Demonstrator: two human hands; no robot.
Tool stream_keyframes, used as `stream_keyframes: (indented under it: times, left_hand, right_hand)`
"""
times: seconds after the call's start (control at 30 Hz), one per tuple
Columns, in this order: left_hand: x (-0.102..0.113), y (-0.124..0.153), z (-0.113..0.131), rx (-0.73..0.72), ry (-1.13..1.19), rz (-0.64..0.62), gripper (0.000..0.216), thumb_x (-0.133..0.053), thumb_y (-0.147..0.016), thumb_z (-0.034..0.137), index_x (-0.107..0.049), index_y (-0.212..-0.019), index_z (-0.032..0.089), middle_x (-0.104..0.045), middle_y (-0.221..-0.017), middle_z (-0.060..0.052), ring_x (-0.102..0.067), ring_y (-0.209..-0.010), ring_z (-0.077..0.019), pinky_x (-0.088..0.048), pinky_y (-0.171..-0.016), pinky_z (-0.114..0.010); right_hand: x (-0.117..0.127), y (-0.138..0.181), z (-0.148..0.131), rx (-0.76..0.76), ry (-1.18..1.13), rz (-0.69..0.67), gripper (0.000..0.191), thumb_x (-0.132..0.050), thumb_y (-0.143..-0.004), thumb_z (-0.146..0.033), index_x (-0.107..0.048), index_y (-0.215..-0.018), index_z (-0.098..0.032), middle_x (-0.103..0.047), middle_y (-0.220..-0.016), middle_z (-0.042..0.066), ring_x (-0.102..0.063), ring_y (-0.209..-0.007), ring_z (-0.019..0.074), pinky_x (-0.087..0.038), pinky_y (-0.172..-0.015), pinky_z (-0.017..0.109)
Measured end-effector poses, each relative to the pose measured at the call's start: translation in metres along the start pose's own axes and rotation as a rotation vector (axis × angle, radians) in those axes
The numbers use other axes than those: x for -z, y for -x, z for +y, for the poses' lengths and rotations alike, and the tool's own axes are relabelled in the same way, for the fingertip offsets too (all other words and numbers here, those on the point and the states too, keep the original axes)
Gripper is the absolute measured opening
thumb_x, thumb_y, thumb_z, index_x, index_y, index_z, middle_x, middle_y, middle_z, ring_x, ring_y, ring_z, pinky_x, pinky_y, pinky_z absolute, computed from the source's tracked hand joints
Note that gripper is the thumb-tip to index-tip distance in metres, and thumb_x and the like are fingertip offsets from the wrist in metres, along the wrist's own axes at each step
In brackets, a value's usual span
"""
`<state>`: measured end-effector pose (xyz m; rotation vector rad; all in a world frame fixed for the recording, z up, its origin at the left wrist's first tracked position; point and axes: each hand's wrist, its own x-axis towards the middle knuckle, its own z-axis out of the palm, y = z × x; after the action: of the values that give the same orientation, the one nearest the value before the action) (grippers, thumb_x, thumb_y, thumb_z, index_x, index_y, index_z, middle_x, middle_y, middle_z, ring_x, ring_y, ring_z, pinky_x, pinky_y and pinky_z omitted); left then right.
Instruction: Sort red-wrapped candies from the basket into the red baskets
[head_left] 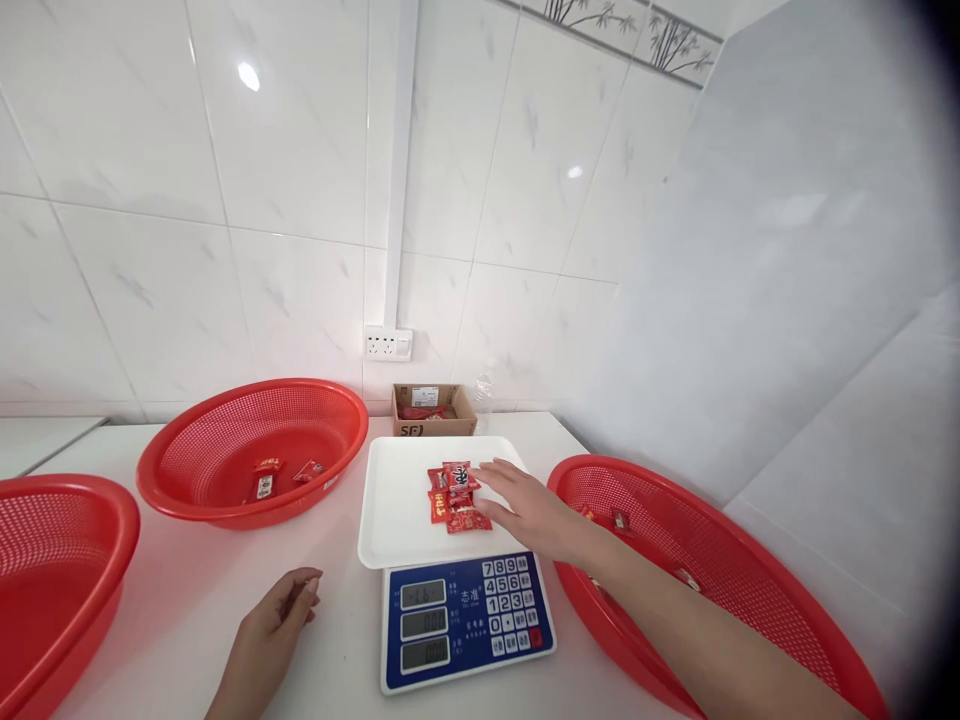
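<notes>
Grips: right grip (525, 505) lies flat with its fingers spread, the fingertips (487, 474) touching the sweet packets (456, 497); left grip (274, 615) rests half curled on the surface (187, 600), with nothing visible in it.
Right basket (757, 575): red mesh, under the right forearm, with a few packets inside.
Middle basket (225, 440): far left of the scale, with loose packets (285, 475) on its bottom.
Left basket (67, 530): at the near left edge, partly out of view.
Scale (465, 620): near centre, with a blue keypad face.
Tray (397, 500): white, sitting on the scale.
Sweet packets: small red pile right of the tray's middle, just left of the right palm.
Handling: probably very light, crinkly and slippery, and they may slide on the tray; a pinch across a packet's body or its crimped end looks the surest hold.
</notes>
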<state>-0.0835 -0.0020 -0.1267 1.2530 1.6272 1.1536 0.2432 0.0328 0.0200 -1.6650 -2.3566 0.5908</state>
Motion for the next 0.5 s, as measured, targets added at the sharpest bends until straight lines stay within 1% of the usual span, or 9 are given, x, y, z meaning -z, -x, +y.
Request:
stream_keyframes:
  times: [0.07, 0.13, 0.23, 0.3, 0.4, 0.43, 0.5]
  left_hand:
    - [-0.001, 0.0, 0.001, 0.008, 0.008, -0.002, 0.049, -0.065, -0.062, 0.065, -0.071, -0.083, 0.022, -0.069, -0.069, -0.001, -0.069, -0.068, -0.0231, -0.061, -0.071, -0.035]
    - [-0.002, 0.0, 0.002, 0.018, 0.013, -0.001, 0.052, -0.065, -0.06, 0.067, -0.07, -0.084, 0.021, -0.069, -0.072, -0.002, -0.07, -0.07, -0.0242, -0.061, -0.072, -0.036]
    - [-0.001, 0.0, 0.001, 0.03, 0.012, 0.012, 0.055, -0.064, -0.06, 0.068, -0.069, -0.088, 0.021, -0.071, -0.078, -0.003, -0.071, -0.075, -0.0257, -0.06, -0.075, -0.037]
    - [0.002, 0.001, 0.001, 0.028, -0.003, 0.051, 0.057, -0.062, -0.062, 0.068, -0.067, -0.093, 0.021, -0.071, -0.081, -0.004, -0.072, -0.077, -0.0265, -0.06, -0.078, -0.038]
    - [0.009, 0.004, 0.004, 0.013, -0.066, 0.133, 0.057, -0.058, -0.067, 0.067, -0.064, -0.101, 0.021, -0.072, -0.084, -0.005, -0.073, -0.081, -0.0278, -0.059, -0.078, -0.039]
    - [0.01, 0.006, 0.009, 0.002, -0.095, 0.148, 0.056, -0.057, -0.069, 0.066, -0.063, -0.103, 0.022, -0.073, -0.086, -0.005, -0.073, -0.083, -0.0282, -0.059, -0.077, -0.039]
    - [0.009, 0.01, 0.023, -0.046, -0.16, 0.148, 0.052, -0.055, -0.073, 0.065, -0.062, -0.105, 0.024, -0.074, -0.09, -0.005, -0.073, -0.087, -0.0281, -0.058, -0.077, -0.038]
  right_hand:
    - [0.007, 0.033, 0.002, -0.049, -0.029, 0.002, 0.06, -0.039, -0.095, -0.057, -0.042, -0.146, -0.026, -0.037, -0.156, 0.006, -0.026, -0.145, 0.0292, -0.026, -0.115, 0.052]
    - [0.007, 0.066, 0.008, -0.149, -0.173, 0.028, 0.056, -0.047, -0.092, -0.056, -0.049, -0.142, -0.03, -0.042, -0.153, 0.004, -0.035, -0.142, 0.0291, -0.029, -0.115, 0.051]
    - [-0.007, 0.11, 0.022, -0.197, -0.312, 0.07, 0.055, -0.053, -0.087, -0.059, -0.057, -0.135, -0.032, -0.05, -0.148, 0.004, -0.038, -0.14, 0.0297, -0.028, -0.117, 0.05]
    - [-0.02, 0.133, 0.034, -0.254, -0.39, 0.154, 0.054, -0.055, -0.085, -0.06, -0.061, -0.131, -0.031, -0.054, -0.144, 0.005, -0.042, -0.138, 0.0308, -0.031, -0.115, 0.049]
    - [-0.042, 0.153, 0.047, -0.33, -0.553, 0.233, 0.054, -0.055, -0.085, -0.06, -0.063, -0.128, -0.03, -0.061, -0.135, 0.01, -0.056, -0.125, 0.0308, -0.043, -0.107, 0.046]
    - [-0.051, 0.155, 0.048, -0.319, -0.598, 0.23, 0.052, -0.056, -0.085, -0.06, -0.064, -0.127, -0.03, -0.064, -0.131, 0.011, -0.059, -0.121, 0.0303, -0.046, -0.103, 0.044]
    - [-0.07, 0.154, 0.047, -0.226, -0.672, 0.185, 0.048, -0.058, -0.084, -0.057, -0.067, -0.123, -0.03, -0.069, -0.122, 0.011, -0.064, -0.112, 0.0289, -0.05, -0.098, 0.042]
